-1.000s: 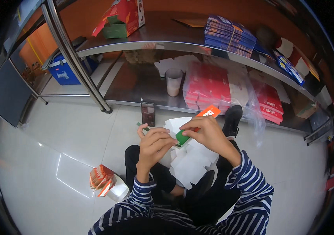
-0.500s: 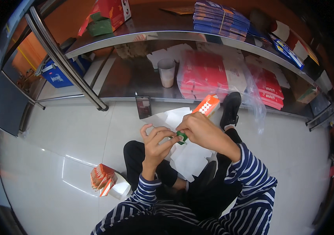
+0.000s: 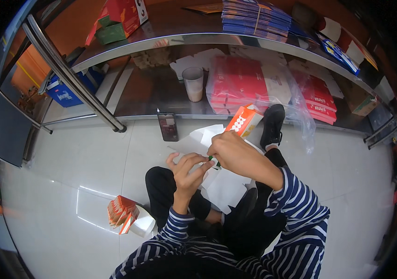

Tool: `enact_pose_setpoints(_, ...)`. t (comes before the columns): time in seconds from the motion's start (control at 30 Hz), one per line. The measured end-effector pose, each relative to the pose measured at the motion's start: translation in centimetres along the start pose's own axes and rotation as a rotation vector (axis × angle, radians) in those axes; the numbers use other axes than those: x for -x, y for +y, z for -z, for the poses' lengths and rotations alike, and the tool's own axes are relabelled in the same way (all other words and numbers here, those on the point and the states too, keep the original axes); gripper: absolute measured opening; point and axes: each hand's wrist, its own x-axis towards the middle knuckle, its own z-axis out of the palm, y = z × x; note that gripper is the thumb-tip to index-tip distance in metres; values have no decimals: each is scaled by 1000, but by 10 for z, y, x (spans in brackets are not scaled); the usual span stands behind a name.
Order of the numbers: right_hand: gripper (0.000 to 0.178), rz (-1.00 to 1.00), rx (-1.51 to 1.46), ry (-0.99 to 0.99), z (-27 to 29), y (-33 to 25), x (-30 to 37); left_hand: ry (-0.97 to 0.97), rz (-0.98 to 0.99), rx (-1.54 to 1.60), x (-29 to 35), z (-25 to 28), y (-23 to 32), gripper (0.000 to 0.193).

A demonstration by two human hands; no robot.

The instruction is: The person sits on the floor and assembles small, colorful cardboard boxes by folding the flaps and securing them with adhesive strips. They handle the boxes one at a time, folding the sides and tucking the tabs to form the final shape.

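Observation:
My left hand [image 3: 189,173] and my right hand [image 3: 234,151] meet over my lap, fingertips close together. A small green and white piece [image 3: 215,161], perhaps a tape roll, is pinched between them, mostly hidden by the fingers. On the left hand the thumb and forefinger press together while other fingers stay raised and bent. The right hand bends down over the piece from above. Beneath the hands lies a flat white cardboard blank [image 3: 224,188] with cut edges. An orange and white folded carton [image 3: 244,120] sits just beyond the right hand.
A phone [image 3: 167,126] leans against the lower shelf's edge. That shelf holds a cup [image 3: 193,84] and red flat cartons [image 3: 240,83] in plastic. Blue bundled packets [image 3: 256,21] sit above. Orange folded cartons [image 3: 123,213] rest on the floor at left, near my knee.
Less of the green piece shows now between my fingers. My right hand has shifted slightly left, and the view has moved a little. Both hands keep their pinch.

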Motion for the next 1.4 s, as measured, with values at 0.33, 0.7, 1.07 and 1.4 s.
enact_pose_setpoints(0.33, 19, 17, -31, -139, 8, -7, -6, -129, 205, 49, -8, 8, 2, 16)
enact_pose_setpoints(0.7, 30, -245, -228, -187, 14, -10, -9, -39, 416, 161, -20, 30, -7, 71)
enact_pose_setpoints(1.07, 29, -260, -440, -313, 17, 22, -9, 108, 827, 650, 3, 43, -39, 21)
enact_pose_setpoints(1.4, 21, -366, -799, -76, -20, 11, -16, 216, 827, 543, -6, 28, -20, 11)
